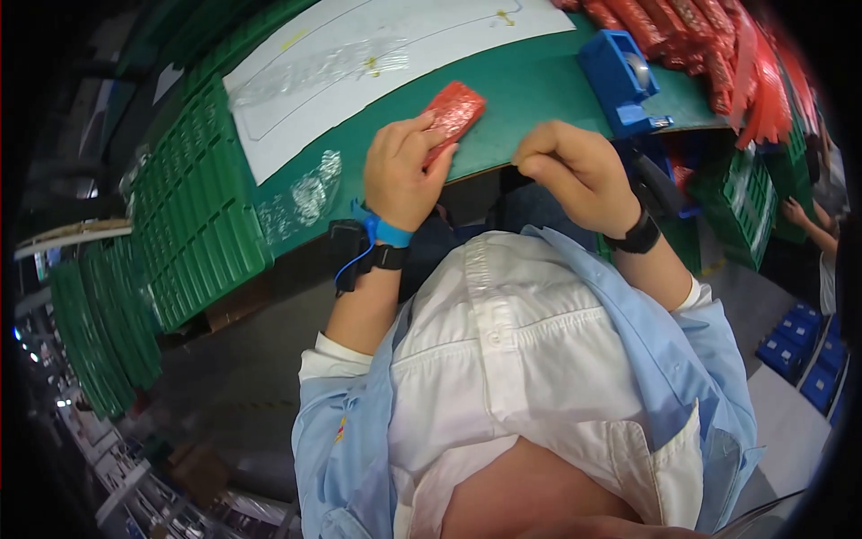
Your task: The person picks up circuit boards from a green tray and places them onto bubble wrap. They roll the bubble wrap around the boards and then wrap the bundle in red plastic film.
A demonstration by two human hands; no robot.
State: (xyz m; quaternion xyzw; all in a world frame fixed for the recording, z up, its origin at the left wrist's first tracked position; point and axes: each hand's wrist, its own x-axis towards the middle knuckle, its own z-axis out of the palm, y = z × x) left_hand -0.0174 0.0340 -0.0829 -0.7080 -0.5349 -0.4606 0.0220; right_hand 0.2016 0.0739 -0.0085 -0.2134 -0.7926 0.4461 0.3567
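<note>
A small red bubble-wrapped packet [458, 108] lies in my left hand [401, 171], the fingers closed round its near end. Its far end sticks out over the green work surface. To the right, my right hand [579, 171] hovers over the table's front edge, apart from the packet. Thumb and forefinger are pinched together there; whatever they may hold is too small to make out. Just beyond that hand stands a blue tape dispenser [620, 81] with a roll of tape in it.
A pile of red bubble-wrapped packets [691, 40] fills the back right. A white sheet [314, 85] with a drawn outline lies at the back left. Crumpled clear plastic [310, 193] rests near a green crate [193, 198] at left. Another person's hand [795, 213] shows far right.
</note>
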